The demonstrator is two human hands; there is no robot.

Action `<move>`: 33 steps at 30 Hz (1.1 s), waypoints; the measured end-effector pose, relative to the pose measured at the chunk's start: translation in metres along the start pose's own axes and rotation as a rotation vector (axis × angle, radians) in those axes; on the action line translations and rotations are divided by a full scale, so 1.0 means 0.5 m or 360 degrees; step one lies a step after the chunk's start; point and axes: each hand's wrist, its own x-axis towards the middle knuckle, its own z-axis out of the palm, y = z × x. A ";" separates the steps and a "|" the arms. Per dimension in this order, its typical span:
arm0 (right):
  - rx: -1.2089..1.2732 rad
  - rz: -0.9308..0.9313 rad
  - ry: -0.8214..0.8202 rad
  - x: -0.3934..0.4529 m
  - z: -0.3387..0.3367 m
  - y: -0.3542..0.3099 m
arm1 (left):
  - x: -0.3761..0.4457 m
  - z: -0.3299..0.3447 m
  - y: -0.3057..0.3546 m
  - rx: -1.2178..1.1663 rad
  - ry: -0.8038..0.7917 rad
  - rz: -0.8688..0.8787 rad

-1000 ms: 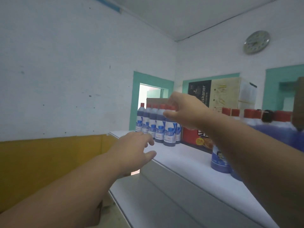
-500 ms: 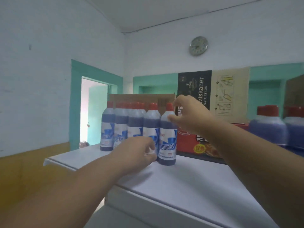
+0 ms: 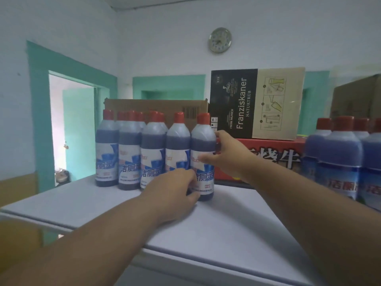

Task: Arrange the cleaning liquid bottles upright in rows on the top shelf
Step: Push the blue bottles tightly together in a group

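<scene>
Several blue cleaning liquid bottles with red caps stand upright in rows on the white top shelf (image 3: 237, 219). The rightmost front bottle (image 3: 203, 141) is held from both sides. My right hand (image 3: 228, 155) wraps its right side at mid height, thumb across the label. My left hand (image 3: 175, 193) grips it low, near the base, and hides the foot of the neighbouring bottle (image 3: 177, 145). Another group of the same bottles (image 3: 340, 153) stands at the right edge of the shelf.
Behind the rows is a brown carton (image 3: 165, 108). A red box (image 3: 268, 153) with a Franziskaner box (image 3: 255, 102) on top sits just right of the held bottle. A doorway (image 3: 72, 129) opens at the left. A wall clock (image 3: 220, 40) hangs above.
The view has come closer to the shelf. My right hand dropped from the bottle's cap to its side, and my left hand moved in against its base.
</scene>
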 end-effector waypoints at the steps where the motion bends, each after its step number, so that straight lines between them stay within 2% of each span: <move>1: -0.0007 -0.0009 0.0013 -0.002 -0.001 0.001 | -0.001 0.000 0.002 0.0002 0.0003 0.0019; 5: -0.0076 -0.0098 0.0236 -0.016 0.000 -0.010 | -0.009 -0.008 -0.001 -0.0021 -0.0028 0.0053; 10: -0.0418 -0.0376 0.0514 -0.037 -0.005 -0.057 | -0.009 -0.051 -0.029 -0.0127 0.0060 0.0011; 15: -0.0423 -0.0497 0.0494 -0.047 0.036 -0.124 | -0.016 -0.087 -0.123 -0.0063 0.0119 -0.0010; 24: -0.0609 -0.0554 0.0480 0.027 0.213 -0.273 | -0.018 -0.142 -0.348 -0.0060 0.0176 -0.0088; 29: -0.0661 -0.0485 0.0430 0.079 0.302 -0.337 | 0.001 -0.165 -0.471 -0.0121 0.0214 -0.0296; 33: -0.0746 -0.0324 0.0585 0.085 0.356 -0.340 | 0.026 -0.169 -0.523 -0.0329 0.0129 -0.0325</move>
